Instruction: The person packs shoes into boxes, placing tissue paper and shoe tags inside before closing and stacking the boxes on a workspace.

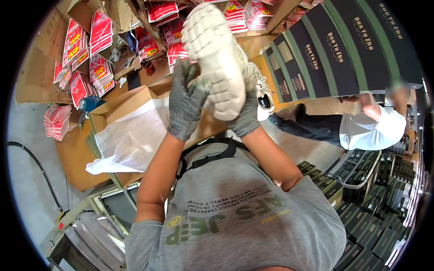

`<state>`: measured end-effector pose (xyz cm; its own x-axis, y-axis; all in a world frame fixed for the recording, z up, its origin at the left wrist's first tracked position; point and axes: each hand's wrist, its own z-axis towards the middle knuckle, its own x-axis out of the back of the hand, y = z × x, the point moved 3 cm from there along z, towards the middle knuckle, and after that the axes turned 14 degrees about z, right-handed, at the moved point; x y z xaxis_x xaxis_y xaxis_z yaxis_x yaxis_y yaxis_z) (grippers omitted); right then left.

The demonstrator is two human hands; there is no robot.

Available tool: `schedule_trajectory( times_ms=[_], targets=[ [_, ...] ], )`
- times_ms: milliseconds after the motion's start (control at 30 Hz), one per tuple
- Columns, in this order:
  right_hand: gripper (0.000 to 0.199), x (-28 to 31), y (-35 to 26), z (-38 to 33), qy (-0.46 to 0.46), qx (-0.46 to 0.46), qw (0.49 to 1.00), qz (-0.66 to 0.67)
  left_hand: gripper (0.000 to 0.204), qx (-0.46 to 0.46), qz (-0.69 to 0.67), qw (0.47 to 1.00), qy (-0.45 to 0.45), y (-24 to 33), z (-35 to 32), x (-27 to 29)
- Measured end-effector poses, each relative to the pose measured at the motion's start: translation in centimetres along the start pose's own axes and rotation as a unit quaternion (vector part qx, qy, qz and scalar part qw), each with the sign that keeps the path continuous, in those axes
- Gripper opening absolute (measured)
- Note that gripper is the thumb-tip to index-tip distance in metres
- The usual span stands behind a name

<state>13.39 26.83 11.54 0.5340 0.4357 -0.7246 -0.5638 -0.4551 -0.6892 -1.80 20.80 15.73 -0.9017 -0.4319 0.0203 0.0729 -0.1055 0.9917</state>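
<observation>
Pale shoe (219, 63) is held up above wkbench (74, 153), sole facing cam. Its lower end is gripped by R hand (246, 115) in grey knit glove, fingers mostly hidden behind. L hand (186, 101), gloved likewise, is held at sole's L edge, thumb & fingers spread apart; whether any wt is borne there can't be told. 2nd shoe (261, 88), w/ pale laces, is seen just R of 1st. Open box (126, 97) is placed L of hands, partly covered by white paper (131, 135). Red packets (101, 34) are stacked in cardbd cartons (40, 77) behind. Dark boxes (334, 49) are piled upper R; co-worker in white top (373, 128) is seen near them.
</observation>
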Motion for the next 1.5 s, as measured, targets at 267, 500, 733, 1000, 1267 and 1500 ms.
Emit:
schedule_trajectory(
  times_ms=[267,500,733,1000,1267,1500],
  targets=[
    [0.028,2.9,13.3,-5.1,0.122,-0.308,0.905,0.265,0.131,0.133,0.327,0.931,0.092,-10.8,-6.8,5.1],
    [0.032,6.4,20.3,-5.9,0.204,-0.469,0.824,0.245,0.101,0.15,0.591,0.792,-0.013,-11.8,-8.2,5.3],
    [0.035,6.6,12.2,-7.0,0.145,-0.535,0.831,0.039,0.101,0.176,0.66,0.73,-0.01,-12.6,-10.3,4.3],
    [0.085,11.0,6.1,-5.3,0.044,-0.1,0.758,-0.643,0.11,0.23,0.669,0.704,-0.053,-19.3,-13.1,8.7],
    [0.058,10.5,12.8,-1.2,-0.092,-0.229,0.708,-0.661,0.098,0.133,0.766,0.628,-0.03,-18.6,-13.0,12.0],
    [0.046,16.0,14.1,-6.8,-0.155,-0.131,0.707,-0.678,0.148,0.318,0.77,0.411,0.37,-13.5,-20.5,17.3]
  ],
)
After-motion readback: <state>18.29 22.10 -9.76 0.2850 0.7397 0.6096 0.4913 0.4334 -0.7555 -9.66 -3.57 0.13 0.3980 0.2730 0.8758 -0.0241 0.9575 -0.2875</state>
